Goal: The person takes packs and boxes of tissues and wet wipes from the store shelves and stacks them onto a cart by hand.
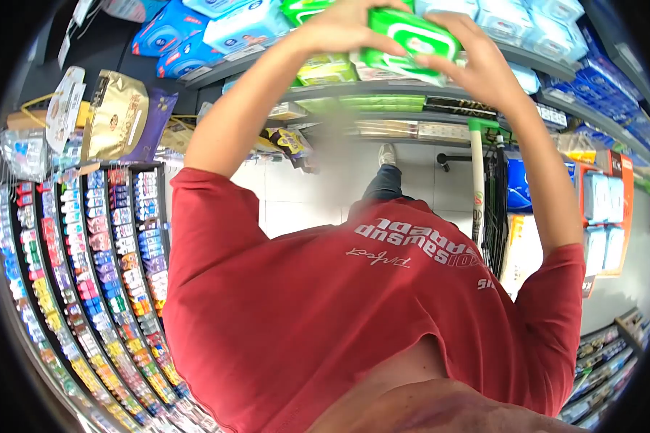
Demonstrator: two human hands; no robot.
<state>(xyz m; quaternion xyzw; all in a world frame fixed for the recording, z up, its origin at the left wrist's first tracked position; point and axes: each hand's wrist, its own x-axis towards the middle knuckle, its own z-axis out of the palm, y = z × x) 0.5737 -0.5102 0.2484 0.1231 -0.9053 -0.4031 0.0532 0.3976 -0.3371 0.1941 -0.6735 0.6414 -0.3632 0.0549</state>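
Note:
Both my arms reach forward to a shelf [383, 88] of packaged wipes. My left hand [343, 27] and my right hand [478, 66] together grip a green pack of wet wipes [412, 36] with a white label, held at the shelf's front edge. More green packs [325, 68] lie on the shelf just below my hands. My red T-shirt [354, 317] with white lettering fills the lower half of the view.
Blue wipe packs [224, 29] fill the upper shelves. A rack of small colourful items [101, 289] runs along the left, with gold bags [115, 115] above it. A white pole with a green top [477, 180] stands at the right beside blue and white boxes [603, 209]. The floor is white tile [303, 195].

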